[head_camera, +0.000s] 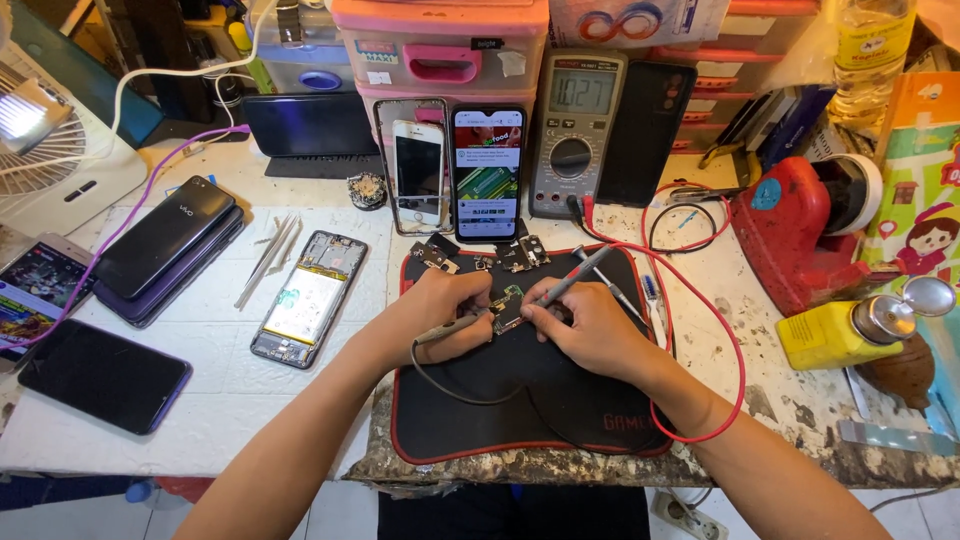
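A small green circuit board (508, 308) lies on a black mat with red trim (520, 400). My left hand (450, 310) pinches a black multimeter probe (450, 327) whose tip touches the board's left side. A grey probe (575, 277) is gripped in my right hand (585, 325), with its tip on the board's right side. Red and black leads (735, 370) run back to a grey multimeter (575, 130) that stands against the drawers with its display lit.
An opened phone frame (305, 298) and tweezers (268, 258) lie left of the mat. Several phones (165, 245) lie further left, and two phones (487, 170) stand propped at the back. Small metal parts (520, 253) sit at the mat's top. A red tool (800, 235) and yellow bottle (835, 335) stand right.
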